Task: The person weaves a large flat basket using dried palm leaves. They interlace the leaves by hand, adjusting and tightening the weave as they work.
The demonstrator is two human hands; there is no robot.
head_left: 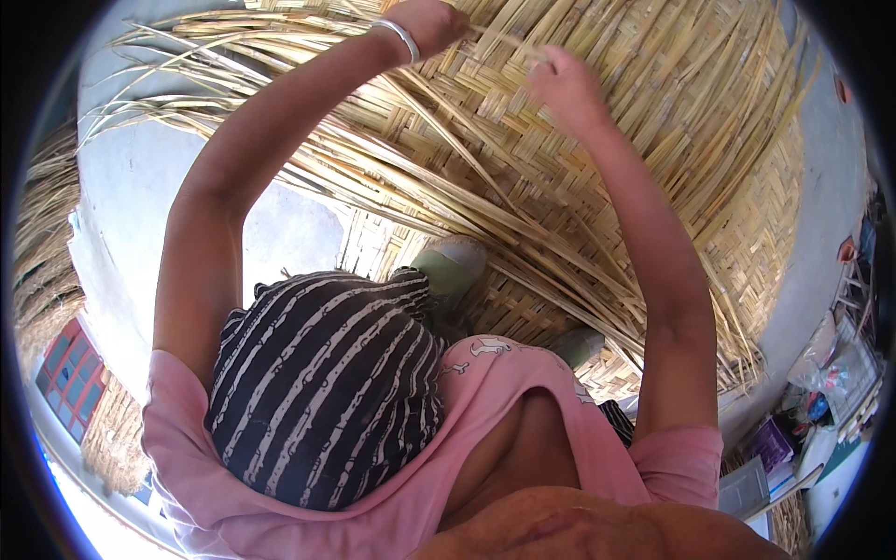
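My left hand, below which a silver bangle circles the wrist, is closed at the top of the view. A thin pale reed strip stretches from its fingers to my right hand, which is closed and pinches the strip's other end. Both hands are raised over a large woven mat of flat yellow-tan strips. Long loose reed strips lie across the mat in crossing bundles. The exact grip of my left fingers is hidden by the hand itself.
My foot in a greenish shoe rests on the mat near my striped trousers. Strip ends fan out over the grey floor at left. Thatch-like bundles stand far left; a rack with bags and odds and ends is at right.
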